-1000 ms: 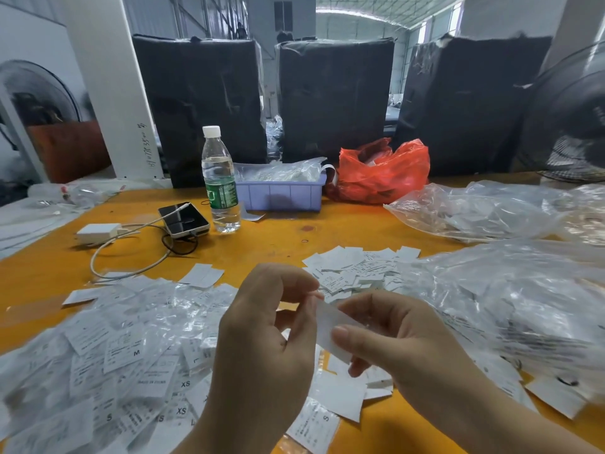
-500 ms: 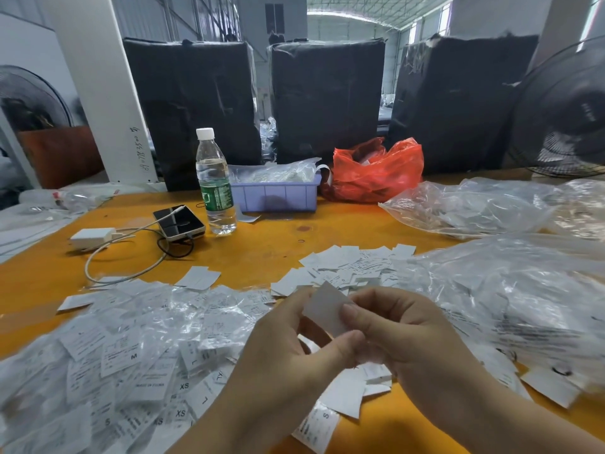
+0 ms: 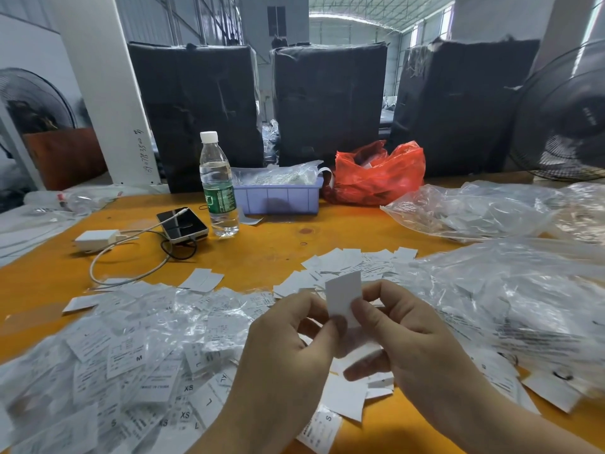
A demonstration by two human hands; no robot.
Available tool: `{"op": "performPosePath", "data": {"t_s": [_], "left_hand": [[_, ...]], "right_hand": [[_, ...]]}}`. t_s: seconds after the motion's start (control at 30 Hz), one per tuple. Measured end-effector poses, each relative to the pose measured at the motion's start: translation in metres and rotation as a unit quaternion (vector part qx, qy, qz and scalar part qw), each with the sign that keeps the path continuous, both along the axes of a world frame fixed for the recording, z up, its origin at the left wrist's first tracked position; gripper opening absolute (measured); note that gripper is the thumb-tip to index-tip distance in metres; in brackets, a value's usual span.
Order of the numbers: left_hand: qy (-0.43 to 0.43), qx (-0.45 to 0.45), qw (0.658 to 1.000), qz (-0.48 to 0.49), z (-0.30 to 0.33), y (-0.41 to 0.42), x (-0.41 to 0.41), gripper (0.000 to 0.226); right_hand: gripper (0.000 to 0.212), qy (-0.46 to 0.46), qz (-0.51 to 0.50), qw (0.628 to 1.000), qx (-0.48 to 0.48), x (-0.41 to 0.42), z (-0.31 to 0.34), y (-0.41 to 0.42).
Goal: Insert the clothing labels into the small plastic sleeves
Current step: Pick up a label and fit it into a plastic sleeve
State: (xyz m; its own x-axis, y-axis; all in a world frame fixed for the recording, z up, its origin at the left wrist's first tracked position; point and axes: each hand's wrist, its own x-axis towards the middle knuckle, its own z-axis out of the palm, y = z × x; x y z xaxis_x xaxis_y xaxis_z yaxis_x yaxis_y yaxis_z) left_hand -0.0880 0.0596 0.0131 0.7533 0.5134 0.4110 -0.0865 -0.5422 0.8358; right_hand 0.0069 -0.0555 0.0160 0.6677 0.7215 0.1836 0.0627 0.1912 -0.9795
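Whereas a second ago held low and angled between the hands, label (image 3: 343, 294) now raised upright, blank face toward the camera, above the near edge of the table (image 3: 268, 253). Left hand (image 3: 288, 348) pinching its lower left edge with thumb and forefinger; right hand (image 3: 406, 339) pinching its lower right edge, thumb on the front. Whether any clear sleeve already lies round the lower part, cannot tell: too faint below the fingers. Judging by the lift and squaring-up, probably lined up for sliding in, insertion not yet visibly done. Sleeved pile (image 3: 137, 348) lying to the left, loose labels (image 3: 347, 263) just beyond the hands, big clear bags (image 3: 510, 296) to the right.
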Motion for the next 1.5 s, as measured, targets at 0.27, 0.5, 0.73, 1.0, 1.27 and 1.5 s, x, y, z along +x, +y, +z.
{"op": "performPosePath", "data": {"t_s": [0.27, 0.5, 0.73, 1.0, 1.27, 1.5], "left_hand": [[0.014, -0.100, 0.993, -0.059, 0.001, 0.010, 0.001, 0.017], [0.003, -0.209, 0.974, -0.081, 0.005, 0.015, 0.000, 0.024], [-0.035, -0.188, 0.981, -0.012, 0.002, 0.020, 0.000, 0.015], [-0.038, -0.157, 0.987, -0.004, 0.002, 0.017, -0.002, 0.028], [-0.019, -0.158, 0.986, -0.052, 0.006, 0.012, -0.002, 0.035], [-0.022, -0.184, 0.981, -0.053, 0.008, 0.014, -0.004, 0.015]], "right_hand": [[0.021, 0.001, -0.016, 1.000, 0.018, 0.001, 0.001, 0.000], [0.017, -0.018, -0.059, 0.998, 0.032, 0.005, 0.003, -0.002], [0.015, -0.069, -0.112, 0.991, 0.026, 0.008, 0.005, -0.004], [0.038, -0.226, -0.135, 0.964, -0.027, 0.006, 0.001, -0.009], [0.018, -0.297, 0.021, 0.950, -0.096, -0.002, -0.002, -0.006], [0.015, -0.180, 0.002, 0.981, -0.066, 0.009, -0.006, -0.004]]}}
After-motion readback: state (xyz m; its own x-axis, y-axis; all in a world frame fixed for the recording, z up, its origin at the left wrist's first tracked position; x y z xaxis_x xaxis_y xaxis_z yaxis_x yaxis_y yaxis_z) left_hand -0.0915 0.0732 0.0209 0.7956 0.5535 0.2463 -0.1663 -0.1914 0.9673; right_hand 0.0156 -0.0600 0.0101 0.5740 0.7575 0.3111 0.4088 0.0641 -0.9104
